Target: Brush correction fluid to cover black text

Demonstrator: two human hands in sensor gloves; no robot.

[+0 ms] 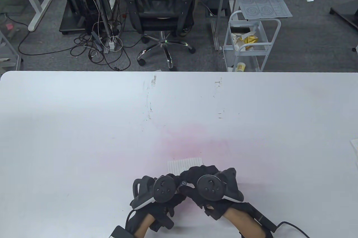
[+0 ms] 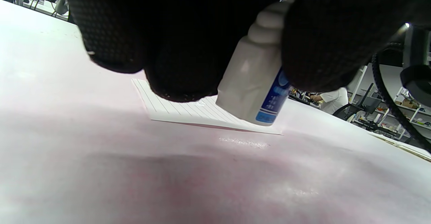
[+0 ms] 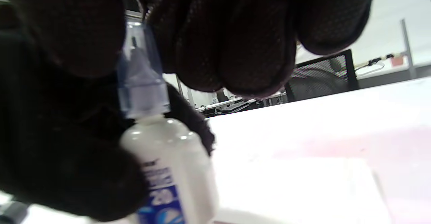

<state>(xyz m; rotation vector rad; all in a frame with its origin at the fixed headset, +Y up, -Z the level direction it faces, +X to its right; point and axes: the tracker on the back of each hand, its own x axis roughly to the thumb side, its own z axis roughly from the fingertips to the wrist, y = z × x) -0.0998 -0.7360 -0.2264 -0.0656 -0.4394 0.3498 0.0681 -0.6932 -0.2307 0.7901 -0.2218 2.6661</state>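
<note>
White counter (image 1: 84, 126) carries a lined paper sheet (image 1: 184, 165) near its front edge. Just above it, the left hand (image 1: 156, 193) grips a correction fluid bottle (image 2: 252, 86), while the right hand (image 1: 212, 186) pinches its clear cap (image 3: 141, 79).

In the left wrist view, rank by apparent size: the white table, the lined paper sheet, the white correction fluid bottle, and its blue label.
1. White table, filling most of the frame.
2 and 3. Lined white paper sheet and white plastic correction fluid bottle: unsure, since the bottle is nearer the camera and partly covers the sheet.
4. Blue label on the bottle.
</note>
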